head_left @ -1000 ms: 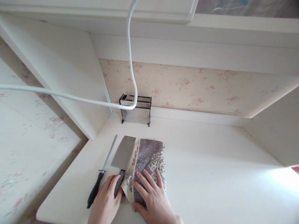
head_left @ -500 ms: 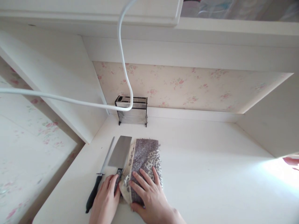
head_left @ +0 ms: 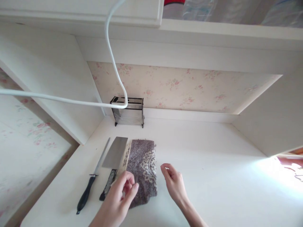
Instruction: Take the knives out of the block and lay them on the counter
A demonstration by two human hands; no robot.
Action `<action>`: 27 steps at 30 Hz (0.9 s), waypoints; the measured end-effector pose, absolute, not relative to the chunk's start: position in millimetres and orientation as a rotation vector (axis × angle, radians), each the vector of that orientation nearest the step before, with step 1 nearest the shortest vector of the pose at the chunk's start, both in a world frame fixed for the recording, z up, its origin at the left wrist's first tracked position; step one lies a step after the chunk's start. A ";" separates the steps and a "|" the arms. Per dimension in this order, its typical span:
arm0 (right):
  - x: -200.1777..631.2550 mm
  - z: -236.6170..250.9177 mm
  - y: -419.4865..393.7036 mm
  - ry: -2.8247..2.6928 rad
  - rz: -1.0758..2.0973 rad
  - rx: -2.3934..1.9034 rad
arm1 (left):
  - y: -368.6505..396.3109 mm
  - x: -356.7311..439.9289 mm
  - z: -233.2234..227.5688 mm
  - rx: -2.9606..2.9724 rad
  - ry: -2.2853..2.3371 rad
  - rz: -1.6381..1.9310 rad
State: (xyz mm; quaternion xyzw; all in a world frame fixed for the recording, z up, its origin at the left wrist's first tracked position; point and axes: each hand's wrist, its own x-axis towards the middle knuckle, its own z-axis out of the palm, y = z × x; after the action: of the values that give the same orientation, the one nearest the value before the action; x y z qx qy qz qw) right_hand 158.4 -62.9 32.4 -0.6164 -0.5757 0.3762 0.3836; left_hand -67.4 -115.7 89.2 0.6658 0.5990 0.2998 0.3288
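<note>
My left hand (head_left: 121, 195) hovers over the lower left edge of a folded grey-brown and cream patterned towel (head_left: 142, 167); its fingers are loosely curled, thumb apart, and nothing shows in it. To the towel's right, my right hand (head_left: 174, 181) is raised with fingers curled in towards the thumb, and I see nothing in its grip. Left of the towel lies a cleaver (head_left: 115, 153), its broad blade pointing away and its dark handle near my left hand. Beside the cleaver rests a honing steel (head_left: 88, 192) with a black handle.
A metal knife block (head_left: 129, 113) with a slotted top stands at the back of the white counter (head_left: 201, 176). A white cable (head_left: 113, 60) hangs across the upper left. White panels flank the counter, with a cabinet overhead.
Both hands have come up off the things: the left from the cleaver's handle, the right from the towel and off to its right. The view has shifted slightly right.
</note>
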 end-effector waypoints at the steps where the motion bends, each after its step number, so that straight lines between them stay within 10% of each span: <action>1: 159.6 28.5 -59.3 -1.463 0.936 -1.574 | -109.4 -52.0 94.4 1.633 1.468 0.785; 27: 160.3 -0.9 -50.0 -1.687 0.888 -1.520 | -52.5 18.6 34.1 1.497 1.093 0.693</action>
State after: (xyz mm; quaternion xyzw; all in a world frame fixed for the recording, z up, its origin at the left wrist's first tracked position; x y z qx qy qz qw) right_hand 160.3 -50.0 -0.9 -0.5852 -0.6495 0.3419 0.3447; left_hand 18.6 -52.5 34.1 0.6322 0.4616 0.2926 0.5492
